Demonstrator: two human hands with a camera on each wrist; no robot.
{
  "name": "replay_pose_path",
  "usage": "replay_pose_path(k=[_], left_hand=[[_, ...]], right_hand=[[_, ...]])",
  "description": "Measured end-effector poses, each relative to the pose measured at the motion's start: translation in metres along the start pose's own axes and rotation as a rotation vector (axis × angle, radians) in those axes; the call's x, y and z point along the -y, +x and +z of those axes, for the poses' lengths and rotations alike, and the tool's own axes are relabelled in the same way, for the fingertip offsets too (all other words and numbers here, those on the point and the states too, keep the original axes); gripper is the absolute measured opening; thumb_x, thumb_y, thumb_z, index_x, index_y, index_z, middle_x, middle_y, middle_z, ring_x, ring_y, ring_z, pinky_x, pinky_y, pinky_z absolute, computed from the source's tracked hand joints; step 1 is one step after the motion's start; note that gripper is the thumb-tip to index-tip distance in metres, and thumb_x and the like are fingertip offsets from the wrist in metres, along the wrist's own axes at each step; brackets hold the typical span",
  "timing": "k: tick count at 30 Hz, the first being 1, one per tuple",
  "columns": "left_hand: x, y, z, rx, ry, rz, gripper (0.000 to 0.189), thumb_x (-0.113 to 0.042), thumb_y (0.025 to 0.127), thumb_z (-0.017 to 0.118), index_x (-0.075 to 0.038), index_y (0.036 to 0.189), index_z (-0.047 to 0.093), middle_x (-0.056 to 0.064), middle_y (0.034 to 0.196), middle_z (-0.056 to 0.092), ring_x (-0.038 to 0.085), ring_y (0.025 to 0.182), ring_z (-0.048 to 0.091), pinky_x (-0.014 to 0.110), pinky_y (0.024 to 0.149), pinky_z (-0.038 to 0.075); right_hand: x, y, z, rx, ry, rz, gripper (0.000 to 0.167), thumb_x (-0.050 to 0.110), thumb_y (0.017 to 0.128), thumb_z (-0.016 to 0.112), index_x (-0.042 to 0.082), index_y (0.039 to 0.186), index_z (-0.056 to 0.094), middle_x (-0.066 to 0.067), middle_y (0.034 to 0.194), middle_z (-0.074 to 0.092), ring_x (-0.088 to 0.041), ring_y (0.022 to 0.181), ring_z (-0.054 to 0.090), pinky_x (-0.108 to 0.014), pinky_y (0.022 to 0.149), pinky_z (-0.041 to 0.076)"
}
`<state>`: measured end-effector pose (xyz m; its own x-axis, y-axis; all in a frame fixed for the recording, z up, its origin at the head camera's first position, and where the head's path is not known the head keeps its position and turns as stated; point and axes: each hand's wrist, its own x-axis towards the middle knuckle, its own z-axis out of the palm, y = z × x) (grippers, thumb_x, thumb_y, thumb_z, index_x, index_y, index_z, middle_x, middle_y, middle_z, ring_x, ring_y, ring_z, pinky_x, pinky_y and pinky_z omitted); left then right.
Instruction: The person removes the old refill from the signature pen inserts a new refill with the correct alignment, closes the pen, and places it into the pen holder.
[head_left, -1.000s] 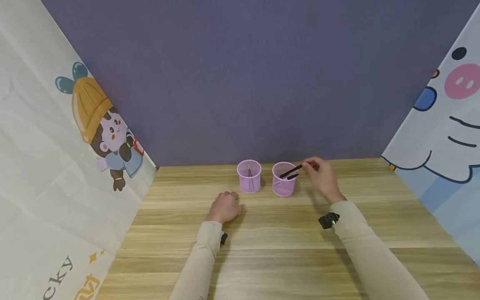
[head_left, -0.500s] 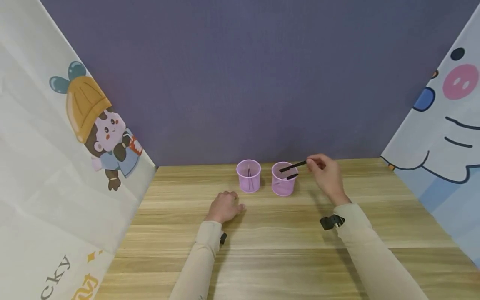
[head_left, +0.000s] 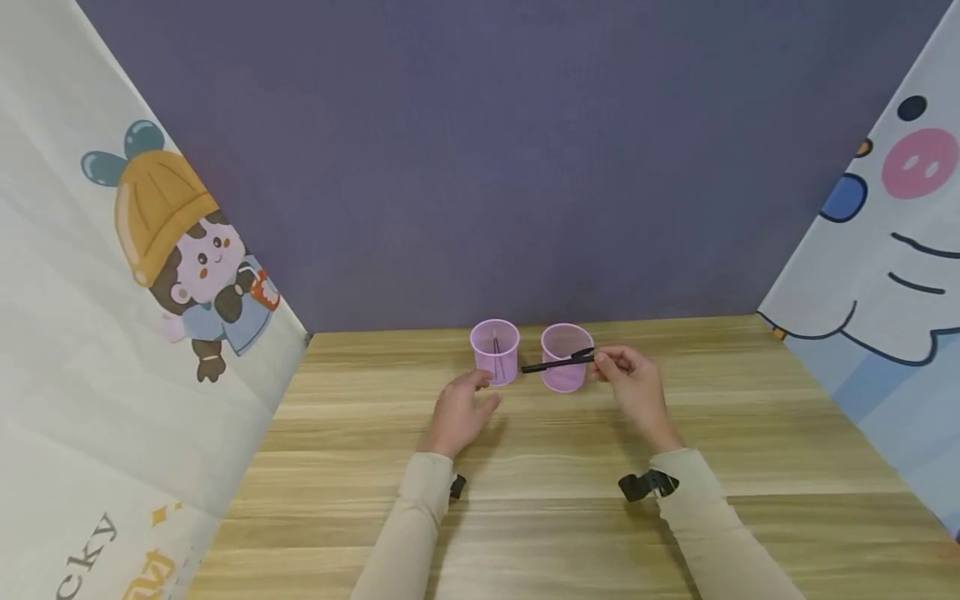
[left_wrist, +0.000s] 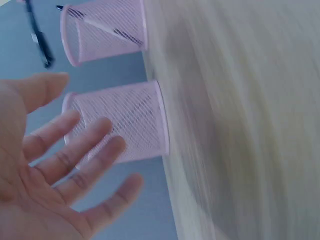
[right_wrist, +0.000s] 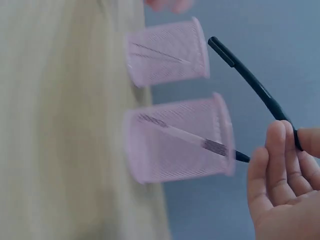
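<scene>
My right hand (head_left: 636, 392) pinches a black pen (head_left: 551, 365) at one end between thumb and fingers. The pen lies nearly level across the front of the right pink mesh pen cup (head_left: 564, 382), its far end pointing at the left cup. Inside the right cup leans another pen (right_wrist: 187, 135), pale in the middle with dark ends, its tip above the rim. My left hand (head_left: 459, 412) is spread beside the left pink mesh pen cup (head_left: 508, 372), fingertips overlapping its lower front in the head view. Two thin dark sticks (right_wrist: 157, 52) stand in that cup, converging at one end.
Both cups stand upright near the back edge of the wooden table (head_left: 547, 517), a short gap between them. A dark blue-grey panel (head_left: 480, 167) rises behind. Printed cloths hang at the left (head_left: 75, 333) and right (head_left: 885, 333).
The black pen has come out of the right cup, moving forward and left with my right hand. My left hand has moved slightly right and up to the left cup.
</scene>
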<state>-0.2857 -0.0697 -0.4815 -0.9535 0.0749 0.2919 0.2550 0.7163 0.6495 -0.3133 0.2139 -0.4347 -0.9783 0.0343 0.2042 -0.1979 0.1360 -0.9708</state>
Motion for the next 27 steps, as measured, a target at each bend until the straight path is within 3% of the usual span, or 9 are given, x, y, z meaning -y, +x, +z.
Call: replay_pose_path(k=[3, 7, 12, 21, 27], left_hand=[[-0.005, 0.009, 0.007, -0.007, -0.037, 0.048, 0.041, -0.026, 0.095, 0.073, -0.008, 0.131, 0.065, 0.01, 0.125, 0.071, 0.026, 0.114, 0.068, 0.046, 0.102, 0.055], [-0.01, 0.02, 0.015, -0.004, -0.014, 0.08, 0.039, -0.028, 0.096, 0.072, -0.011, 0.131, 0.066, 0.007, 0.124, 0.072, 0.023, 0.112, 0.068, 0.043, 0.1, 0.056], [-0.015, 0.034, 0.023, -0.016, 0.032, 0.104, 0.03, -0.026, 0.095, 0.072, -0.013, 0.122, 0.072, 0.004, 0.12, 0.074, 0.02, 0.108, 0.069, 0.042, 0.1, 0.056], [-0.018, 0.062, 0.034, -0.06, 0.061, 0.087, 0.016, -0.022, 0.096, 0.071, -0.014, 0.109, 0.077, 0.002, 0.111, 0.077, 0.018, 0.102, 0.071, 0.039, 0.093, 0.058], [-0.019, 0.078, 0.039, -0.096, 0.106, 0.062, 0.014, -0.021, 0.095, 0.071, -0.014, 0.106, 0.077, 0.002, 0.109, 0.077, 0.019, 0.101, 0.072, 0.039, 0.093, 0.058]], right_hand=[[-0.017, 0.006, 0.006, 0.07, 0.054, 0.035, 0.024, 0.008, 0.102, 0.062, -0.014, 0.111, 0.064, 0.006, 0.08, 0.075, -0.002, 0.07, 0.071, -0.02, 0.072, 0.061], [-0.035, 0.016, 0.012, 0.141, 0.104, 0.076, 0.018, 0.002, 0.1, 0.061, -0.015, 0.108, 0.063, 0.004, 0.079, 0.075, -0.005, 0.069, 0.072, -0.021, 0.07, 0.062], [-0.047, 0.034, 0.014, 0.192, 0.142, 0.128, 0.026, 0.0, 0.1, 0.06, -0.021, 0.115, 0.058, 0.003, 0.08, 0.076, -0.005, 0.07, 0.071, -0.025, 0.073, 0.063], [-0.056, 0.074, 0.012, 0.295, 0.201, 0.188, 0.029, 0.0, 0.1, 0.06, -0.021, 0.118, 0.057, 0.004, 0.08, 0.076, -0.008, 0.074, 0.074, -0.027, 0.077, 0.064], [-0.062, 0.103, 0.006, 0.398, 0.1, 0.193, 0.029, 0.003, 0.101, 0.06, -0.021, 0.117, 0.059, 0.0, 0.081, 0.076, -0.008, 0.073, 0.073, -0.029, 0.075, 0.064]])
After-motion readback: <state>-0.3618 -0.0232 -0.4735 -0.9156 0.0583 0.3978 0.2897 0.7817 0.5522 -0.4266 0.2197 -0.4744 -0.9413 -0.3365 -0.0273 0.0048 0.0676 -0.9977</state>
